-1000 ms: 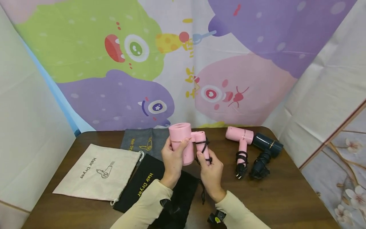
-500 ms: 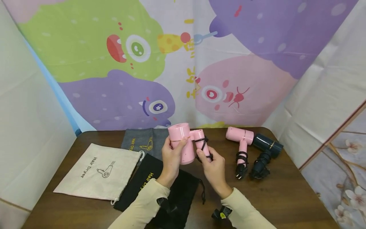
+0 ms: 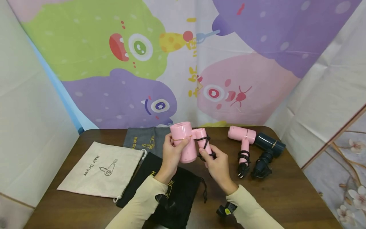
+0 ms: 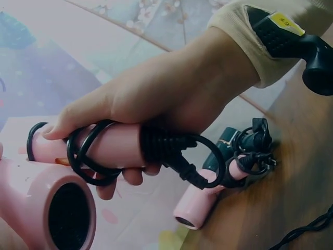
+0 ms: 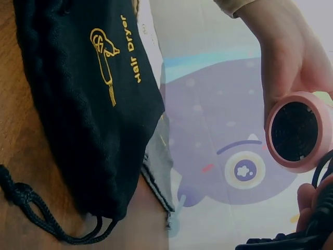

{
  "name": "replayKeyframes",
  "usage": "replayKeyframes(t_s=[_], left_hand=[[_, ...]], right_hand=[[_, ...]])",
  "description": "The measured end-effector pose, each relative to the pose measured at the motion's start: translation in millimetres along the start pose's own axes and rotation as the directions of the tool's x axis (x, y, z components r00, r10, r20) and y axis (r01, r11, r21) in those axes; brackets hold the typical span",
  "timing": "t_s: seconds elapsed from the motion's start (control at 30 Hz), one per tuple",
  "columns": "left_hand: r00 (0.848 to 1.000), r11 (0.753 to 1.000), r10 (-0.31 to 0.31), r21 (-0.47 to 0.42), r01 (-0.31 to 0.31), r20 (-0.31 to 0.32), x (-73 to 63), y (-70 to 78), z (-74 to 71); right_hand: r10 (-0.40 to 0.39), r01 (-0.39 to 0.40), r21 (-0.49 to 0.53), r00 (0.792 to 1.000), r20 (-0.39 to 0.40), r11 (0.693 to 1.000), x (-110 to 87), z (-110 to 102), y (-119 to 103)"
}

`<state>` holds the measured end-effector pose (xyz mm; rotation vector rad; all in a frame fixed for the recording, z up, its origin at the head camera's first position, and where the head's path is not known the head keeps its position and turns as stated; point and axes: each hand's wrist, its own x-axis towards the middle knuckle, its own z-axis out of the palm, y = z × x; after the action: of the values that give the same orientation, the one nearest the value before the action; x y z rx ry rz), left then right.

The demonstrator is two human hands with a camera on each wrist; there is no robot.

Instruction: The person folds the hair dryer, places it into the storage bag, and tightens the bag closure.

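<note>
Both hands hold up a pink hair dryer (image 3: 188, 151) above the table, its barrel leaning a little and its handle pointing down on the right. My left hand (image 3: 170, 156) grips the barrel, thumb across its front. Around the cord-wrapped handle curl the fingers of my right hand (image 3: 217, 163); the left wrist view shows this right hand (image 4: 151, 88) from the other side, with the black cord (image 4: 99, 151) looped about the handle. The barrel's dark round grille (image 5: 295, 131) faces the right wrist camera. Below lies a black drawstring pouch (image 3: 183, 197) printed in gold.
To the right, another pink hair dryer (image 3: 242, 135) lies against a dark navy one (image 3: 270, 144), both with cords wrapped. On the left, a cream pouch (image 3: 100, 168) lies flat beside a grey pouch (image 3: 134, 136) at the back. A printed cloth (image 3: 171, 63) hangs behind the table.
The held hair dryer has tilted slightly, its barrel's lower end swinging right. My right hand and forearm have shifted a little to the right. Both hands keep their grip.
</note>
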<state>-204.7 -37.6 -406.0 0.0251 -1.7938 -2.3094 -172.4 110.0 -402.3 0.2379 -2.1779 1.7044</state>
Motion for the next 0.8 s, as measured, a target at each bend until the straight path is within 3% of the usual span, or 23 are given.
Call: replayKeyframes(t_s=[0.37,0.53,0.8], left_hand=[[0.999,0.992,-0.009,0.125,0.002,0.053,3.2,4.1,-6.6],[0.997,0.978,-0.023,0.209,0.008,0.068,4.2,5.7,-13.4],[0.989,0.963,-0.057,0.267,0.019,0.135,6.6,5.5,-27.3]], right_hand=[[0.000,0.000,-0.033,1.000,0.019,0.999,2.5,-6.6,-2.4],[-0.012,0.013,-0.041,1.000,0.024,0.999,2.6,-7.7,-2.3],[-0.008,0.012,-0.070,0.998,0.054,0.997,4.0,-11.3,-1.3]])
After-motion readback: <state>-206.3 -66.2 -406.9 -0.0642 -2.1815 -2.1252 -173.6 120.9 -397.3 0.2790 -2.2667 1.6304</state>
